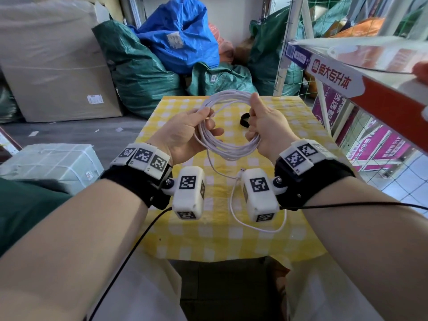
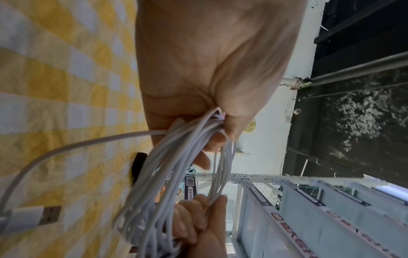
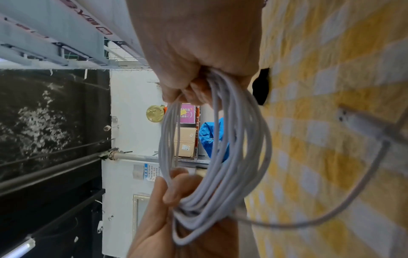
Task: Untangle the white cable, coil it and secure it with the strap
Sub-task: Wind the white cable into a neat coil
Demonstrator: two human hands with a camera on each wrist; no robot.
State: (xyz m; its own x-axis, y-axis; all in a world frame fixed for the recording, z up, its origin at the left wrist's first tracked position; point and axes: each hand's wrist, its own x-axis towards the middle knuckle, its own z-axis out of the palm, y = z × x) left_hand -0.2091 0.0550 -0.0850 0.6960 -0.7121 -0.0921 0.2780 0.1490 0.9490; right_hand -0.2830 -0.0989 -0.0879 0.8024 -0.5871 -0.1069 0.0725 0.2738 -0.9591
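Two hands hold a white cable, wound into a round coil of many loops, above a small table w/ a yellow-and-white checked cloth. The left hand has the coil's left side, thumb and fingers curled round the bundled strands. The right hand is a closed fist round the coil's right side, thumb up along the loops. The coil hangs between them, clear of the cloth.

One loose tail of the cable drops from the bottom of the coil, loops on the cloth near the person, and ends in a USB plug lying flat between the wrists. A black strap, curled into a ring, sits on the cloth just beyond the right hand, apart from the coil.

Behind the table: green sacks, a blue sack, a cardboard box. A white shelf rack stands at right.
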